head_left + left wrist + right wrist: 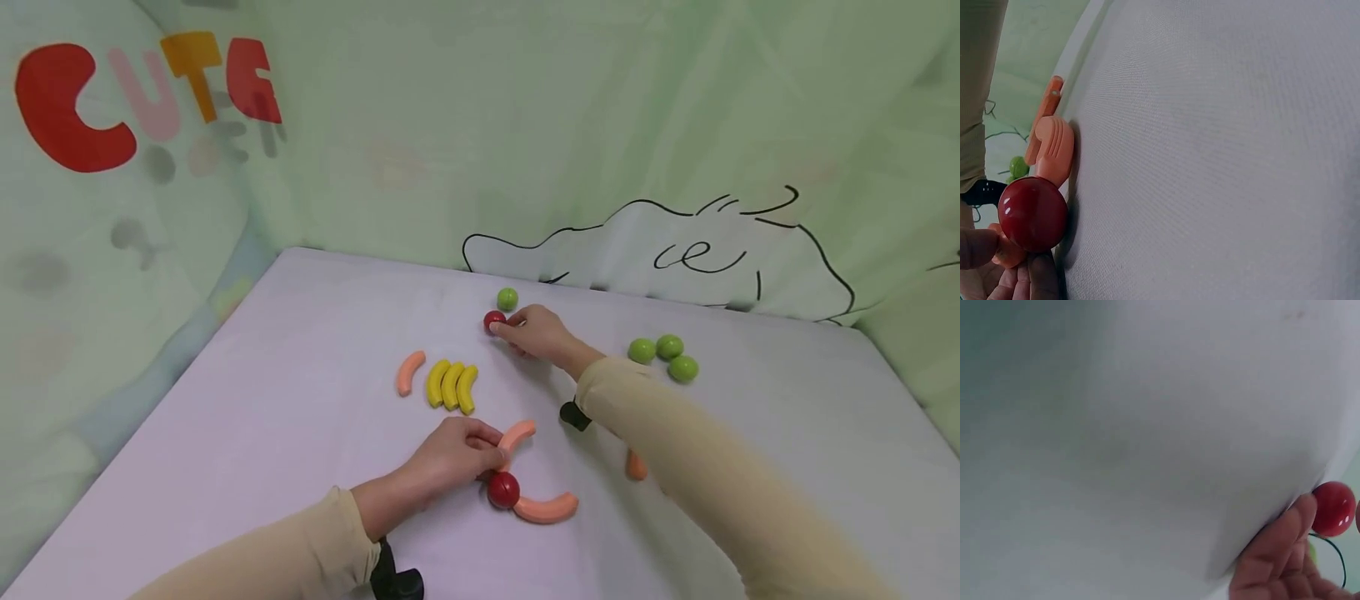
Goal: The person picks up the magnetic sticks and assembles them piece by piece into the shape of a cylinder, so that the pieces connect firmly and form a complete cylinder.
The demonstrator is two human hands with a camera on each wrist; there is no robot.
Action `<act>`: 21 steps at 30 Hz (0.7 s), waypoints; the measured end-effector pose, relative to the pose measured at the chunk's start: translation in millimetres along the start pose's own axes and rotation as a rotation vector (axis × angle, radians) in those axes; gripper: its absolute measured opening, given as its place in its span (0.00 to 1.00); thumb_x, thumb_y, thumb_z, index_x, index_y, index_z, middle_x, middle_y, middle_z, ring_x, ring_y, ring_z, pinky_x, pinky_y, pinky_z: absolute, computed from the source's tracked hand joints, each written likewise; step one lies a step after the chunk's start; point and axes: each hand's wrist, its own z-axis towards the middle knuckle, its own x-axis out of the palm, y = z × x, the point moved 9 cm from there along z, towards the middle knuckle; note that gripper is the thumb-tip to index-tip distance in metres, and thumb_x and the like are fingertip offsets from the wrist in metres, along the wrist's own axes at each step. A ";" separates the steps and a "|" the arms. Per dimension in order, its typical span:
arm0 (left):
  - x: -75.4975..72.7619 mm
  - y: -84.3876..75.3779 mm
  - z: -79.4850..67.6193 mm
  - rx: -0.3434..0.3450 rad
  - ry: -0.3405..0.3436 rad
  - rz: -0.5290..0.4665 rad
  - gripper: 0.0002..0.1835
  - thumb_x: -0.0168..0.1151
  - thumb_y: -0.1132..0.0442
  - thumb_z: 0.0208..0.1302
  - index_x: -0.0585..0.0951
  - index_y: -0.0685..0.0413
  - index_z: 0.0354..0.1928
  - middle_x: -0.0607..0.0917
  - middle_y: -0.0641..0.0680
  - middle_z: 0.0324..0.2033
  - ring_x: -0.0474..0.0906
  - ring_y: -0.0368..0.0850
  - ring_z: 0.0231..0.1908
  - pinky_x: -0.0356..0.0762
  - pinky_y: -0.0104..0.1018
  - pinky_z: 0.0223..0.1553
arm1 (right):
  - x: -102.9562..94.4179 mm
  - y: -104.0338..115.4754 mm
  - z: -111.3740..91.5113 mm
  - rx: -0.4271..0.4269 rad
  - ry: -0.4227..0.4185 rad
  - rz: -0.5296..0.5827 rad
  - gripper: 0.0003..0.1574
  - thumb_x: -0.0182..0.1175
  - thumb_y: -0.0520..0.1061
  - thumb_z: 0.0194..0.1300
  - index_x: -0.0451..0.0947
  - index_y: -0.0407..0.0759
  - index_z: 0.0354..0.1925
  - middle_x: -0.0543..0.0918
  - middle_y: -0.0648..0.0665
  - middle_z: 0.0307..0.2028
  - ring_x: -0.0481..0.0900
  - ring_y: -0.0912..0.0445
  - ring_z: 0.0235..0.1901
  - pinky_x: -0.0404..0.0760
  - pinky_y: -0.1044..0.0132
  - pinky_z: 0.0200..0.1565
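Note:
My left hand (453, 454) pinches a curved salmon-pink toy sausage (519, 433) between thumb and fingers, low over the table. Against its near end sits a shiny red ball (504, 490), which looms large in the left wrist view. A second pink sausage (547, 508) lies on the ball's right side, so the three make a C-like shape. Farther back, my right hand (542, 333) holds another red ball (493, 322) between thumb and fingertips, at the tabletop. Just behind that one is a green ball (507, 299).
Left of centre lie several yellow toy bananas (452, 386) side by side, with a pink sausage (410, 372) beside them. Three green balls (670, 347) are grouped at the right. An orange piece (636, 465) is partly covered by the right sleeve. A green cloth wall (420, 133) borders the white table (300, 358).

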 end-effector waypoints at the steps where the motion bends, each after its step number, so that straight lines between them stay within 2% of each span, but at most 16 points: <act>1: 0.3 0.3 0.1 -0.004 0.001 0.001 0.13 0.67 0.63 0.66 0.83 0.61 0.50 0.86 0.52 0.32 0.80 0.38 0.31 0.80 0.29 0.36 | 0.0 -0.2 0.5 0.027 -0.009 0.010 0.34 0.61 0.61 0.72 0.76 0.34 0.58 0.80 0.46 0.32 0.75 0.56 0.31 0.74 0.70 0.33; 6: 1.0 0.9 0.3 -0.005 0.002 0.001 0.13 0.67 0.63 0.66 0.84 0.61 0.50 0.87 0.52 0.32 0.80 0.38 0.30 0.79 0.29 0.36 | -0.7 -0.3 2.5 0.129 -0.039 0.043 0.30 0.63 0.64 0.69 0.78 0.37 0.45 0.77 0.48 0.27 0.72 0.56 0.27 0.71 0.69 0.30; 9: 1.1 1.5 0.4 -0.003 -0.001 -0.004 0.13 0.67 0.63 0.66 0.84 0.61 0.50 0.87 0.51 0.32 0.80 0.38 0.31 0.79 0.28 0.35 | -0.5 -0.6 5.2 0.155 -0.048 0.075 0.26 0.64 0.63 0.68 0.78 0.40 0.37 0.75 0.50 0.23 0.70 0.57 0.25 0.69 0.69 0.28; 12: 3.7 1.4 0.2 -0.004 0.002 -0.012 0.12 0.67 0.64 0.66 0.84 0.61 0.49 0.87 0.51 0.32 0.80 0.38 0.31 0.78 0.28 0.35 | -1.2 -5.5 4.9 0.171 -0.040 0.104 0.23 0.65 0.60 0.68 0.77 0.42 0.33 0.74 0.51 0.21 0.69 0.58 0.24 0.68 0.69 0.26; 15: 5.7 0.7 0.0 0.008 0.004 -0.016 0.12 0.67 0.64 0.66 0.84 0.62 0.49 0.87 0.51 0.31 0.81 0.37 0.30 0.79 0.28 0.35 | -3.0 -11.3 -0.2 0.179 -0.019 0.121 0.21 0.64 0.58 0.70 0.78 0.40 0.37 0.75 0.50 0.24 0.69 0.57 0.26 0.68 0.69 0.28; 17: 5.6 0.2 -0.2 0.018 0.002 -0.008 0.13 0.67 0.64 0.65 0.84 0.61 0.49 0.87 0.51 0.31 0.81 0.37 0.30 0.79 0.28 0.35 | -5.4 -13.2 -8.3 0.166 0.000 0.113 0.21 0.64 0.56 0.71 0.79 0.38 0.44 0.78 0.48 0.27 0.72 0.57 0.29 0.70 0.69 0.31; 21: 1.7 -0.7 -0.6 0.024 -0.005 0.024 0.14 0.68 0.63 0.64 0.84 0.60 0.50 0.87 0.51 0.32 0.80 0.38 0.32 0.80 0.30 0.37 | -10.8 -9.2 -35.0 0.073 0.039 0.036 0.25 0.63 0.52 0.71 0.77 0.34 0.55 0.84 0.43 0.37 0.77 0.54 0.38 0.75 0.67 0.40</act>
